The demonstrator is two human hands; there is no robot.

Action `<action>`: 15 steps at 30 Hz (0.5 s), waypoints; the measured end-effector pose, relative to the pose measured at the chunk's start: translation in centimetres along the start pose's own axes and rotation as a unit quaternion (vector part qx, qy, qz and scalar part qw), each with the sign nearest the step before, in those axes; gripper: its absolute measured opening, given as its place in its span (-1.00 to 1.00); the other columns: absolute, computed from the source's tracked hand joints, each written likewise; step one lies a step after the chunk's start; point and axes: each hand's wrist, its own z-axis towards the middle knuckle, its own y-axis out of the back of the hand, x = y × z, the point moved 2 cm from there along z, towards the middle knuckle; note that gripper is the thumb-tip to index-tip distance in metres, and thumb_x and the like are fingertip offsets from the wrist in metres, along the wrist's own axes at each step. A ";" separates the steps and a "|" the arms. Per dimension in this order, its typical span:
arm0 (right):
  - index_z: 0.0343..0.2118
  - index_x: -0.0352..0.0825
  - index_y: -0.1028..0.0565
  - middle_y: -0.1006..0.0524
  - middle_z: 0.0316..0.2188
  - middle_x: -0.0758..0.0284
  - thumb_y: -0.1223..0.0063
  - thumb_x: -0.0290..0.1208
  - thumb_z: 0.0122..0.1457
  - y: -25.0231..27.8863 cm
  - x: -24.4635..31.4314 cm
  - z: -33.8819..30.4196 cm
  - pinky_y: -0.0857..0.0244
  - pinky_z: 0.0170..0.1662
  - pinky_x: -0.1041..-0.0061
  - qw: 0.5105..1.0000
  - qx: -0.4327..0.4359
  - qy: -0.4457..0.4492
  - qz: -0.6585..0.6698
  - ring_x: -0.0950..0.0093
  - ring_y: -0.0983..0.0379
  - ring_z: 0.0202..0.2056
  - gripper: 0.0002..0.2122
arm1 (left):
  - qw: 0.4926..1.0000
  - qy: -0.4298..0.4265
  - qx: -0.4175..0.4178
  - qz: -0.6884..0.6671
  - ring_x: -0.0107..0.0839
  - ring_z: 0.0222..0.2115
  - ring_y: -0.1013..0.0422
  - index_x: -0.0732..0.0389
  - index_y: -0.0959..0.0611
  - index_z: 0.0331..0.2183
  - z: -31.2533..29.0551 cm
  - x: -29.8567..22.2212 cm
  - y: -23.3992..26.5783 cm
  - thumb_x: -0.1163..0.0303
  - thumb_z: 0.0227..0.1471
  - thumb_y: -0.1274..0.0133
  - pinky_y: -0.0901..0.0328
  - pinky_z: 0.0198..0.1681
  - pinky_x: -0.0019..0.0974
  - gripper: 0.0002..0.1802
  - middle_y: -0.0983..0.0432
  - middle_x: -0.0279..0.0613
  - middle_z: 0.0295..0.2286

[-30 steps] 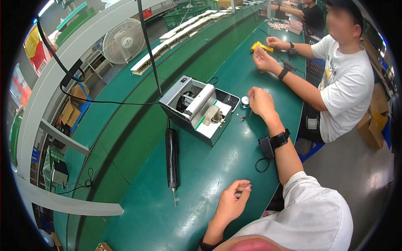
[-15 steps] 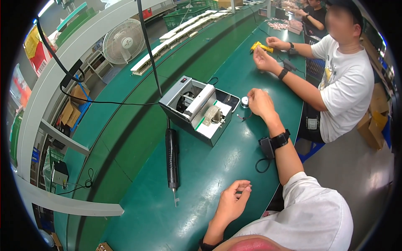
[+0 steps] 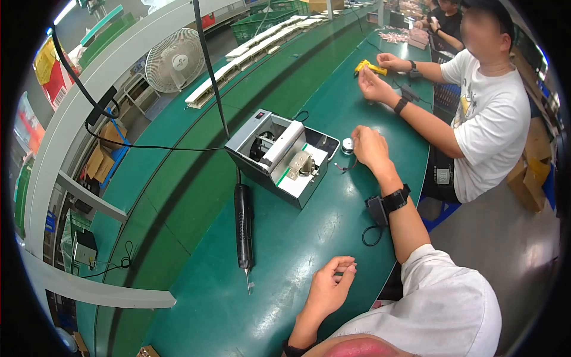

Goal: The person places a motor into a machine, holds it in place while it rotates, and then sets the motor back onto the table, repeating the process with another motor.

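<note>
My right hand (image 3: 370, 146) rests on the green table with its fingers curled down beside a small round silver part, like a little motor (image 3: 347, 146). A short dark wire (image 3: 343, 167) with a tiny connector lies under that hand. Whether the curled fingers grip anything is hidden. Nearer to me, my left hand (image 3: 332, 287) lies at the table's edge, palm sideways, fingers loosely bent and thumb apart, holding nothing. To the left of my right hand stands a grey and black bench machine (image 3: 279, 156) with a metal fixture (image 3: 302, 164) on its white top plate.
A black electric screwdriver (image 3: 244, 226) hangs over the table left of my hands. A co-worker (image 3: 485, 107) sits at the right, hands near a yellow tool (image 3: 370, 68). White strips (image 3: 238, 65) line the far side, beside a fan (image 3: 176, 59).
My two hands hold nearly the same positions. At the far end, another person's hand has shifted slightly.
</note>
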 end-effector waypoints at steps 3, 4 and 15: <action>-0.27 -0.32 -0.61 -0.65 -0.34 0.05 -0.06 -0.48 0.16 -0.2 -0.2 0.1 -0.44 -0.09 0.09 1.000 -0.002 -0.003 0.001 0.03 -0.60 -0.23 -0.86 | 1.000 0.000 0.000 -0.006 -0.44 -0.23 -0.59 0.38 -0.62 -0.06 0.0 0.1 0.0 0.44 0.22 -0.12 -0.49 -0.20 -0.38 -0.72 -0.68 -0.04 -0.22; -0.27 -0.32 -0.61 -0.65 -0.34 0.05 -0.06 -0.48 0.16 -0.2 -0.3 0.1 -0.44 -0.09 0.09 1.000 -0.004 -0.005 0.002 0.03 -0.60 -0.23 -0.86 | 1.000 0.001 0.000 -0.005 -0.44 -0.23 -0.59 0.38 -0.62 -0.06 0.0 0.1 0.0 0.44 0.22 -0.12 -0.49 -0.20 -0.38 -0.72 -0.67 -0.04 -0.21; -0.28 -0.32 -0.63 -0.67 -0.35 0.13 -0.14 -0.49 0.06 0.6 1.0 -0.2 -0.46 -0.10 0.17 0.999 -0.040 0.015 0.019 0.10 -0.62 -0.26 -0.84 | 1.000 0.006 0.002 -0.003 -0.44 -0.22 -0.59 0.39 -0.61 -0.06 0.0 0.0 0.1 0.44 0.23 -0.11 -0.49 -0.19 -0.39 -0.72 -0.67 -0.04 -0.21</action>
